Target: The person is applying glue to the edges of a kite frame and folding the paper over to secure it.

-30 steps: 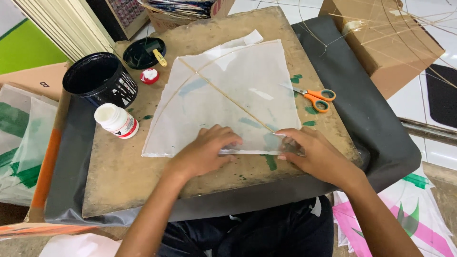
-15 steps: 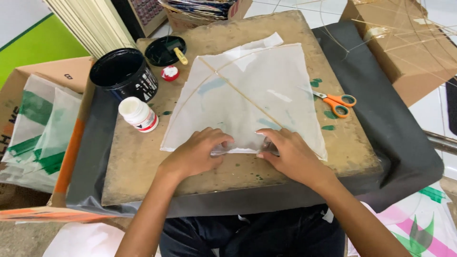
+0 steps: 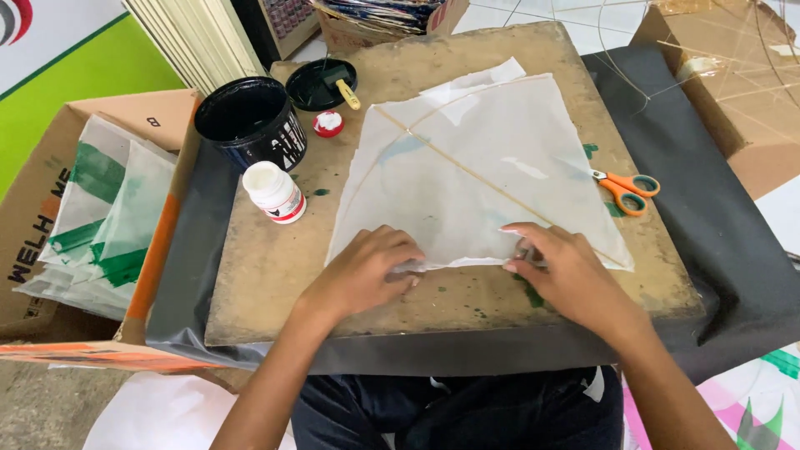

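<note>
A white paper kite (image 3: 475, 167) with thin bamboo sticks lies flat on a worn wooden board (image 3: 267, 267). My left hand (image 3: 367, 271) presses the kite's near edge with its fingers curled on the paper. Palm down, my right hand (image 3: 562, 275) rests on the same edge further right, fingers pinching the folded paper rim. A white glue bottle (image 3: 275, 192) stands left of the kite. Orange-handled scissors (image 3: 625, 190) lie by the kite's right corner.
A black pot (image 3: 250, 121), its lid with a brush (image 3: 321, 83) and a small red cap (image 3: 328, 122) sit at the board's far left. A cardboard box of green-and-white paper (image 3: 100, 217) stands to the left. Another carton (image 3: 733, 92) is at the right.
The view has shifted and come closer. Both hands stay on the kite's near edge; my right hand has moved slightly right along it.
</note>
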